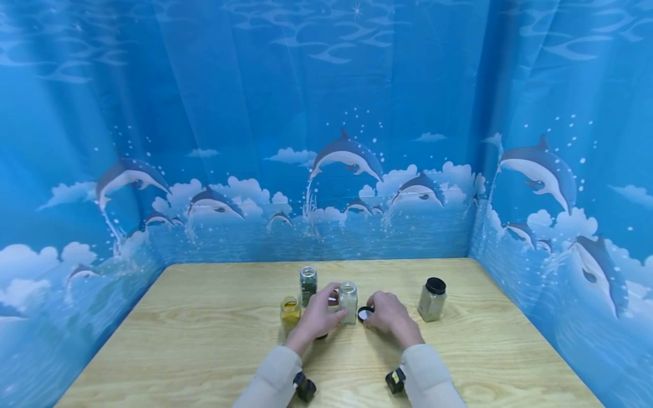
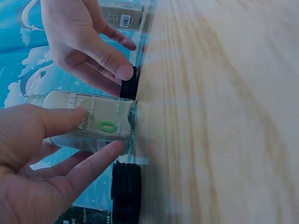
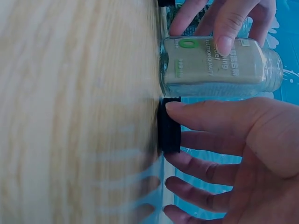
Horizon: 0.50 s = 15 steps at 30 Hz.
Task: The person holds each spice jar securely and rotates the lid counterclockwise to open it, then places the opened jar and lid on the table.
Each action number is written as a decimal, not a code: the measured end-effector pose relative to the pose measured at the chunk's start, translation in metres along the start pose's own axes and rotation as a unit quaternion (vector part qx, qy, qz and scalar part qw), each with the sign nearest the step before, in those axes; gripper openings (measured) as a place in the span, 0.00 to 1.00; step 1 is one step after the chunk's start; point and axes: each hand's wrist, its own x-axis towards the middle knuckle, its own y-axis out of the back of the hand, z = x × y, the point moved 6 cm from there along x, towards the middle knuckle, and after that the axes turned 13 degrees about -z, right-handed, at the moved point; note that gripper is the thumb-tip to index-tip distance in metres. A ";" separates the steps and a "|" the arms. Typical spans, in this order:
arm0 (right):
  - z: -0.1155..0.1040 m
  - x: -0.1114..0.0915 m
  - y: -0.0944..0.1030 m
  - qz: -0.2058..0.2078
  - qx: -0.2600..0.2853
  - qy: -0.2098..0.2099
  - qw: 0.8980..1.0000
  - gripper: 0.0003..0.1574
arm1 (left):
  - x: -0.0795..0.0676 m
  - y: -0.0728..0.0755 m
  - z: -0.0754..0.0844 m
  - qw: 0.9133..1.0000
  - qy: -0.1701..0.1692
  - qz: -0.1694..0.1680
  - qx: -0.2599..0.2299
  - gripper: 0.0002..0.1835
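My left hand [image 1: 320,314] holds a clear glass jar [image 1: 348,309] of pale powder, thumb on one side and fingers on the other. The jar stands upright on the table and its mouth is uncovered; its label shows in the left wrist view. Just right of it, my right hand [image 1: 391,314] pinches a black lid [image 3: 170,125] between thumb and fingers. This lid lies on the tabletop close to the jar's base, its white inside showing upward in the head view.
Left of my left hand stand an uncapped jar of yellow powder [image 1: 290,316] and an uncapped jar of dark green flakes [image 1: 308,286]. Another black lid [image 2: 126,193] lies near that hand. Toward the right, a black-capped jar [image 1: 431,301] stands on the wooden table [image 1: 204,340].
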 end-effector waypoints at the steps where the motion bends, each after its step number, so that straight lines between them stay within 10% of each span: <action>1: 0.000 0.000 0.000 0.002 -0.005 0.003 1.000 0.27 | 0.000 0.000 0.000 1.000 0.000 0.000 0.000 0.31; 15: -0.008 -0.010 0.015 -0.024 -0.020 0.022 0.999 0.40 | -0.002 0.001 0.004 1.000 -0.005 -0.007 0.000 0.36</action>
